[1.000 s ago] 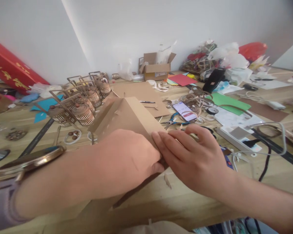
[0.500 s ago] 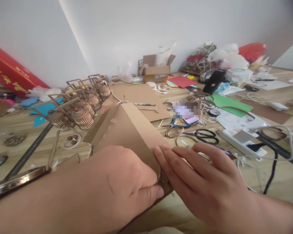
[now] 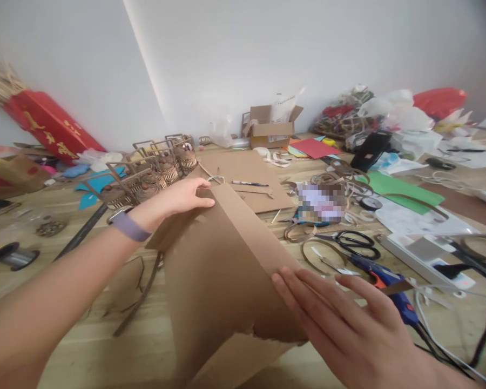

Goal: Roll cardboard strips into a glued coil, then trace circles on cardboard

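A folded brown cardboard piece [image 3: 210, 259] stands in front of me, with a long, paler flat band [image 3: 247, 227] along its top. My left hand [image 3: 186, 197] reaches to the far end of the fold, its thumb and fingers apart beside a pale ring [image 3: 216, 179]. Whether its fingertips press on the cardboard I cannot tell. At the near end of the band lies my right hand [image 3: 332, 308], fingers stretched out and fingertips on the cardboard. The near edge of the cardboard is torn and ragged.
Small woven baskets with handles [image 3: 162, 173] stand behind my left hand. A blue glue gun [image 3: 400, 297], black-handled scissors [image 3: 356, 245] and a power strip [image 3: 429, 259] with cables lie at right. Left is a wire spool [image 3: 12, 256]. A pen [image 3: 249, 183] rests on flat cardboard [image 3: 263, 200].
My left hand has gone from the near end of the cardboard to its far end. My right hand stays at the near end. The view has shifted, and the glue gun shows more fully.
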### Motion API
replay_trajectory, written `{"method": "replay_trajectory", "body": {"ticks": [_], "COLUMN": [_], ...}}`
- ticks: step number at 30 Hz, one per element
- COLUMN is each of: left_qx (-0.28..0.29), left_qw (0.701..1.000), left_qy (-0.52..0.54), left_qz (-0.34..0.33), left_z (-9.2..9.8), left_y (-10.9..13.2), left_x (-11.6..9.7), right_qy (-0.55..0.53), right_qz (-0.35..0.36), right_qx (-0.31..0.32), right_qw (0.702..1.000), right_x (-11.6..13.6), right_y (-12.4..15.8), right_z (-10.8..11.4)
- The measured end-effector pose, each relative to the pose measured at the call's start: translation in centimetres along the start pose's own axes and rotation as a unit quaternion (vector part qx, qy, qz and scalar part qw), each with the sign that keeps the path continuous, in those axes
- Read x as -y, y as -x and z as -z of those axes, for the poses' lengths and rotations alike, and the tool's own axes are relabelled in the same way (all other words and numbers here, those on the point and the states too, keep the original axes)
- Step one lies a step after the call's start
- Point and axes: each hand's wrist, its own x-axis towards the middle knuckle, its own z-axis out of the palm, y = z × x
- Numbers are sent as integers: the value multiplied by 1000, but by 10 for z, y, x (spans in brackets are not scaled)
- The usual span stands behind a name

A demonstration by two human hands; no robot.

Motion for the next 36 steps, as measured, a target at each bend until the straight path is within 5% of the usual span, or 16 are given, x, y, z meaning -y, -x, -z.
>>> {"method": "replay_trajectory", "body": {"ticks": [9, 13, 14, 19, 24, 30, 36], "left_qx": [79, 103, 104, 114, 114, 148, 97], "left_qw": [996, 994, 994, 993, 992, 989, 991], "left_qy": [-12, -15, -16, -35, -57, 21, 96], "left_qz": [39, 24, 18, -7, -12, -24, 10], "left_z": [8, 4, 2, -5, -5, -9, -39], "left_y": [-28, -30, -30, -31, -39, -44, -33], "left_x": [19, 15, 12, -8, -19, -14, -18], "right_qy": [-99, -296, -326, -235, -234, -268, -289], "right_qz": [60, 114, 80, -99, -113, -153, -228], "right_qx": [34, 154, 185, 208, 329, 364, 403], "right_qw": [993, 936, 924, 944, 908, 879, 838], "right_x": [-19, -56, -65, -84, -72, -78, -86], "right_y": [-5, -40, -54, -138, -188, -189, -177], "right_z": [9, 21, 18, -51, -114, -120, -124]}}
